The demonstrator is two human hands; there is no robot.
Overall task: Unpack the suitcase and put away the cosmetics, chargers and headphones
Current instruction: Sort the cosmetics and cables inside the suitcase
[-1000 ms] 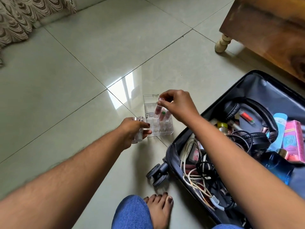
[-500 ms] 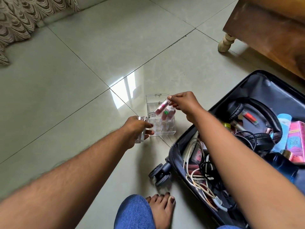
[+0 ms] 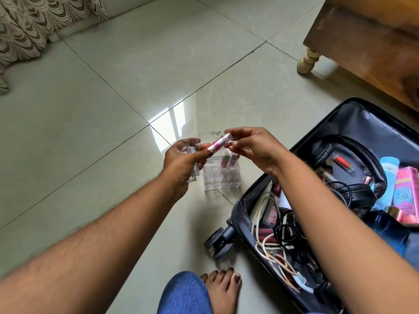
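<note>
A pink lipstick tube [image 3: 219,143] with a clear cap is held level above the floor. My right hand [image 3: 251,147] pinches its cap end and my left hand [image 3: 181,160] touches its lower end. My left hand also grips clear-cased cosmetics [image 3: 190,148]. Below them a clear acrylic organizer [image 3: 221,177] stands on the tiles with two lipsticks in its back slots. The open black suitcase [image 3: 353,114] lies to the right, holding black headphones [image 3: 349,168], tangled white and black charger cables [image 3: 275,241], a pink box [image 3: 405,196] and a blue tube [image 3: 388,168].
A wooden furniture piece [image 3: 371,41] with a turned cream leg [image 3: 307,61] stands at the upper right. Patterned fabric [image 3: 34,23] hangs at the upper left. My bare foot [image 3: 224,291] and denim-clad knee [image 3: 183,295] rest on the tiles beside the suitcase wheels [image 3: 218,242].
My right hand lifted the pink lipstick out of the organizer and brought it up. My left hand rose from the floor beside the organizer and met the tube's other end.
</note>
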